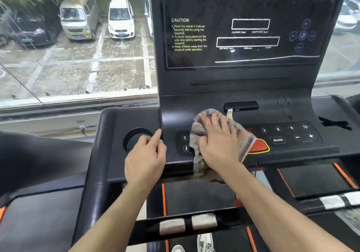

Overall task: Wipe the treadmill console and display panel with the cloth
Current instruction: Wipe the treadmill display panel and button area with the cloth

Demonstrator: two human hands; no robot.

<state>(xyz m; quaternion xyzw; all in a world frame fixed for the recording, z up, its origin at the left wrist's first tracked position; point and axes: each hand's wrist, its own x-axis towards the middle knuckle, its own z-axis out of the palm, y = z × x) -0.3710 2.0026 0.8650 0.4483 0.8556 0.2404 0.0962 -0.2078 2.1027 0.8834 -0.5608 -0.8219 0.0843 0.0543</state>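
Note:
The black treadmill console (288,113) fills the middle of the head view, with its upright display panel (243,37) above it. A patterned grey and brown cloth (243,135) lies spread over the left button cluster. My right hand (218,144) presses flat on the cloth with straight fingers. The cloth's lower end hangs over the console's front edge. My left hand (146,158) rests on the console's left section beside the round cup holder (134,137), its index finger pointing along the seam, the other fingers loosely curled and holding nothing.
A red stop button (261,146) sits just right of the cloth, with the MODE key (278,140) and number keys beyond. A black safety-key clip (240,105) lies behind the cloth. Handlebar grip sensors (187,224) cross below. A window with parked cars is at left.

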